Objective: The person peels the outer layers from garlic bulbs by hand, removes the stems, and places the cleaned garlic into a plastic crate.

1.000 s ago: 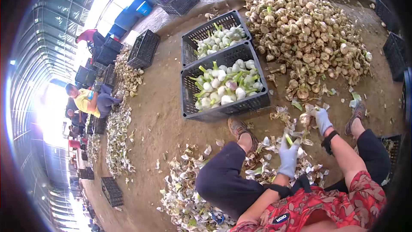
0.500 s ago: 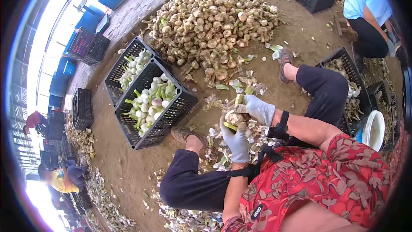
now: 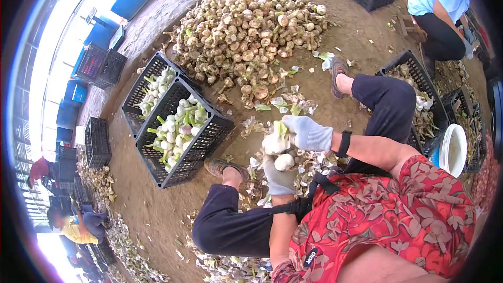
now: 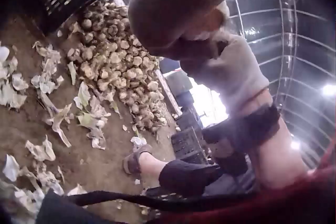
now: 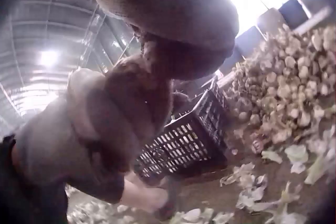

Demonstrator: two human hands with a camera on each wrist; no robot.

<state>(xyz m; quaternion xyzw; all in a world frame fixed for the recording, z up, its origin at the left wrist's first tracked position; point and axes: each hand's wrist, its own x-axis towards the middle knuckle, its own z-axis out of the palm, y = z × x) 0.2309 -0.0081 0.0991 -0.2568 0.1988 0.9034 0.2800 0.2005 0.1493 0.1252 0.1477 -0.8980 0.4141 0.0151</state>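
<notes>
Both hands wear pale gloves and meet in front of the knees around white garlic. The left hand (image 3: 281, 181) holds the garlic from below, fingers partly hidden behind it. A garlic bulb (image 3: 274, 144) with a pale green stem (image 3: 281, 129) stands above this hand. A second, smaller white bulb (image 3: 284, 162) lies against the left palm. The right hand (image 3: 308, 133) comes in from the other side and grips the upper bulb near its stem. In the right wrist view the curled glove fingers (image 5: 184, 50) hide most of the garlic.
A large heap of unpeeled garlic (image 3: 246, 36) lies ahead. Two black crates of trimmed garlic (image 3: 212, 141) stand to the left. Peeled skins (image 3: 230, 262) litter the floor. To the right are a crate (image 3: 443, 102), a white bucket (image 3: 454, 152) and a crouching person (image 3: 439, 0).
The head view has swung right. The hands, apart a second ago, came together; the right brought a brownish bulb. White garlic now shows between them, and the left hand has turned.
</notes>
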